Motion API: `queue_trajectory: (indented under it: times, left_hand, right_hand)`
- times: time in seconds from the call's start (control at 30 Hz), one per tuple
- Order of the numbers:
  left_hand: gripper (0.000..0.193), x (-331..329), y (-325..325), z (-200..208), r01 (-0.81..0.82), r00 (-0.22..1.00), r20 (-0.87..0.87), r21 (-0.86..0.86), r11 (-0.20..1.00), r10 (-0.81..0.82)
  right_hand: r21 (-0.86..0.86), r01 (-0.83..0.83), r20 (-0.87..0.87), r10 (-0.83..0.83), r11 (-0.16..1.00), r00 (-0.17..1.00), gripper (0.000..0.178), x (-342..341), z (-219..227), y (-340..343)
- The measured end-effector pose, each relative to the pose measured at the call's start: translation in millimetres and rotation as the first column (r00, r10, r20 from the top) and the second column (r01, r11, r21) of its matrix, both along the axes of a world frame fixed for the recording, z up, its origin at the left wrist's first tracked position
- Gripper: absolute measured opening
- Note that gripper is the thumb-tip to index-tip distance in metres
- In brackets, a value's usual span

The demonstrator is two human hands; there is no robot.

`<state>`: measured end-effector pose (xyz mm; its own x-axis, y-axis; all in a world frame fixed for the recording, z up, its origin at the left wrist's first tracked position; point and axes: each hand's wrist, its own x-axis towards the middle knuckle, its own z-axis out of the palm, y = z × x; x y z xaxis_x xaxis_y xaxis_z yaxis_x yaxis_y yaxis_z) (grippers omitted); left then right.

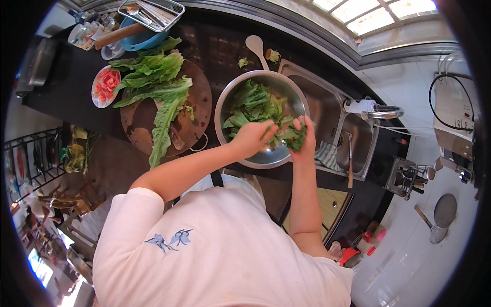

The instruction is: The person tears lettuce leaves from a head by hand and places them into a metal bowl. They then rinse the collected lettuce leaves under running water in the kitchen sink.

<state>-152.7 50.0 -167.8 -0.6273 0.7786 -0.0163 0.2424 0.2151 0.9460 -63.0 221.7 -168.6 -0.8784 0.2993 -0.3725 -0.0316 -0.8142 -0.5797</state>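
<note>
Over a steel bowl [221, 120], my right hand [307, 142] is closed round a bunch of green lettuce leaves [290, 137]. My left hand [251, 139] reaches in from the other side, its fingers pinched on a bit of leaf from the same greens. Torn lettuce pieces [251, 102] lie heaped in the bowl below both hands. To the left, a round wooden chopping board [200, 105] carries whole long lettuce leaves [166, 97], one of which hangs over the near edge.
Beside the board sits a plate of red slices [106, 84]. A blue basin [146, 40] stands behind it under a wire basket of utensils [153, 14]. A white paddle [255, 47] lies past the bowl. The steel sink [322, 100], faucet [386, 112] and striped cloth [327, 153] are right.
</note>
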Motion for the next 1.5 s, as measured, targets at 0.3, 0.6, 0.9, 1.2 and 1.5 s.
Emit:
queue_trajectory:
  times: [0.3,0.6,0.9,1.2,1.5]
  left_hand:
    - [0.054,-14,37,-46,-0.026,0.967,-0.251,-0.276,0.961,-0.046]
    - [0.048,-20,19,-26,-0.076,0.902,-0.432,-0.118,0.990,0.017]
    - [0.073,-110,-94,-37,-0.591,0.671,-0.642,-0.160,0.790,0.372]
    - [0.025,-156,-173,-76,-0.517,0.690,-0.716,-0.382,0.766,0.109]
    - [0.034,-182,-220,-29,-0.384,0.839,-0.440,-0.060,0.922,0.321]
  right_hand:
    - [0.392,-0.286,0.614,-0.017,0.874,0.789,0.076,33,-39,-8]
    - [0.721,-0.693,0.642,-0.381,0.005,0.665,0.036,23,-17,-11]
    - [0.960,-0.280,0.269,-0.227,-0.017,0.936,0.015,-43,13,-100]
    - [0.955,-0.250,0.239,0.084,0.162,0.967,0.017,-179,-30,-173]
    - [0.770,-0.616,0.594,0.164,0.166,0.787,0.057,-323,-69,-192]
